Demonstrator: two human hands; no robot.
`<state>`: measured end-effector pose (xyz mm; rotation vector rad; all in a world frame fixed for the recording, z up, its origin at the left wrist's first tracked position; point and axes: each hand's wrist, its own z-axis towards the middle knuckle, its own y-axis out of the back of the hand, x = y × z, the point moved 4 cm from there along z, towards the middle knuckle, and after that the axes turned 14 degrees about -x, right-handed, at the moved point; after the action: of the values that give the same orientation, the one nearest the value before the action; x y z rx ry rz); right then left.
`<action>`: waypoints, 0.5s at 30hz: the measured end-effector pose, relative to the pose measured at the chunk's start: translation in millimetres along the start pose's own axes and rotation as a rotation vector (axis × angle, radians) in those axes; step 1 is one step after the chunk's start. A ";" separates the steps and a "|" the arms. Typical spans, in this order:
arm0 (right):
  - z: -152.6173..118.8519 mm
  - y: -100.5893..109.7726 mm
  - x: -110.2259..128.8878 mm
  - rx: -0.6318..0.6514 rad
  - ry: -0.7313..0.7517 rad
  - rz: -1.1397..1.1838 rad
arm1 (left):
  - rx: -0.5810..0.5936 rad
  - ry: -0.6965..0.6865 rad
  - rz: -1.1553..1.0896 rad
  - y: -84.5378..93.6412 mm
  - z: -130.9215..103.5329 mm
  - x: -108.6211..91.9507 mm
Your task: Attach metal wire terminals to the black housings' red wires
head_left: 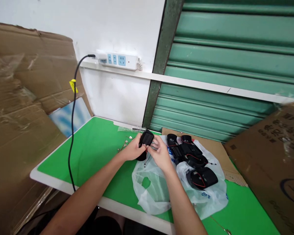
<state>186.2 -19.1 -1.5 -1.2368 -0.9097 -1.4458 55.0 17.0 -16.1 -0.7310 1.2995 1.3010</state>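
Note:
My left hand [133,149] and my right hand [161,154] meet over the green tabletop. Between them they grip a black plastic housing [147,137], tilted up, with thin red and black wires near the fingertips. Its exact kind I cannot make out. Both thumbs come close together at its lower edge, where fingers partly hide it. Just below the hands a round black part [141,157] shows; whether it joins the housing is unclear. To the right, several similar black housings [203,179] with red wires lie on a white plastic bag [153,192].
Small metal pieces [126,141] lie left of my hands. A power strip [120,60] sits on the wall ledge; its black cable [72,130] hangs over the table's left side. Cardboard boxes [22,114] flank both sides. A green shutter [222,52] stands behind.

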 end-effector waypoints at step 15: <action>8.8 23.5 17.7 -0.112 -0.084 0.267 | 0.206 0.868 -0.425 20.4 -218.2 -11.0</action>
<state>211.2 -19.9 16.3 -1.4525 -0.6954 -1.2529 -19.5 -187.3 -45.5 -1.4139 1.7812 0.4788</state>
